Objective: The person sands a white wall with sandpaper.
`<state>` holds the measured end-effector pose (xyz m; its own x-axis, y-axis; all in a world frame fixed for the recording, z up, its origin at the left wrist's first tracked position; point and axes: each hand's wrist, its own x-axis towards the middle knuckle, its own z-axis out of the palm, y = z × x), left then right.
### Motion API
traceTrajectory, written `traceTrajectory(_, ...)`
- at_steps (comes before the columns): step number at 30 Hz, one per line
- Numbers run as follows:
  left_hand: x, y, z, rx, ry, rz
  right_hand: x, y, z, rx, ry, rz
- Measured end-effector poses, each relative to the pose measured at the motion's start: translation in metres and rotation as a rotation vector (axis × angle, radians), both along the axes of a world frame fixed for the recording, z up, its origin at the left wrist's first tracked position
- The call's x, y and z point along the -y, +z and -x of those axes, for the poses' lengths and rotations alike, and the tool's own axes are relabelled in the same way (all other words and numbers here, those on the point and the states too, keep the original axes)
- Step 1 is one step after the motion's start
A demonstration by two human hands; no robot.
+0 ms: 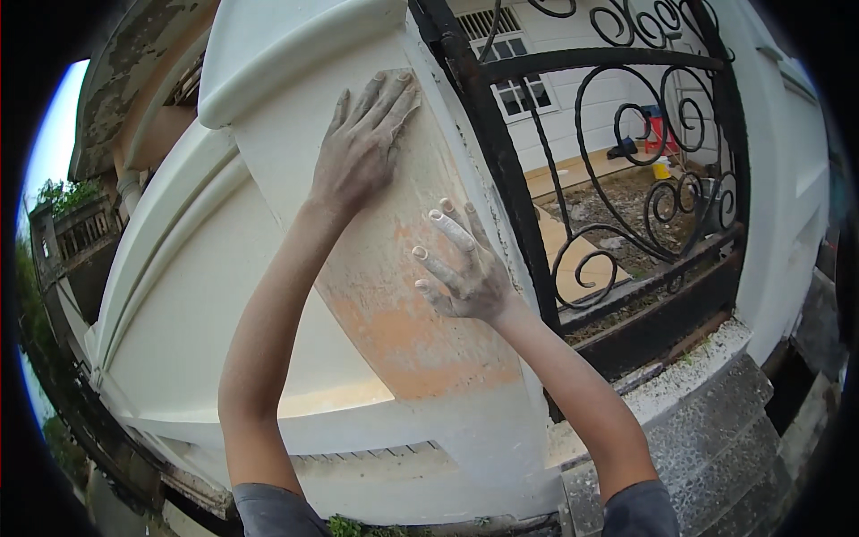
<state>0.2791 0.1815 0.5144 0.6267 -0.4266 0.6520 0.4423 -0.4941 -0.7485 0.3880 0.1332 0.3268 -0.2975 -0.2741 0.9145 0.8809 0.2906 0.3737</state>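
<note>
My left hand (pixel 358 148), grey with dust, lies high on a pillar face with its fingers stretched upward. It presses a thin sheet, apparently sandpaper (pixel 408 109), against the surface; only the sheet's edges show past the fingers. Lower and to the right, my right hand (pixel 463 273) has its fingers apart and holds nothing. Whitish dust coats those fingers, and whether they touch the pillar I cannot tell. The pillar face (pixel 403 331) is scuffed, with peach-orange patches showing through the worn cream paint around and below both hands.
Right of the pillar stands a black iron gate (pixel 644 67) with scrollwork. Beyond it are a yard, a red object (pixel 662 134) and a yellow container (pixel 661 168). A moulded ledge (pixel 295 54) juts out at upper left. Grey stone steps (pixel 698 430) lie at lower right.
</note>
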Motion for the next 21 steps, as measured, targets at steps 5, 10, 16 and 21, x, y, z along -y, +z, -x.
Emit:
traceTrajectory(5,0.019,-0.033,-0.019,-0.021,-0.104,0.084,0.011,0.004,-0.006,-0.035,-0.014,-0.029)
traceTrajectory(10,0.008,-0.044,-0.007,-0.119,-0.057,0.097,0.005,0.003,-0.007,-0.008,-0.021,-0.009)
traceTrajectory(16,0.009,-0.003,-0.017,0.098,-0.117,0.051,0.008,0.004,-0.002,-0.033,-0.025,0.009)
traceTrajectory(21,0.013,-0.08,0.003,-0.259,-0.015,0.169,0.007,0.001,-0.003,-0.048,-0.026,-0.014)
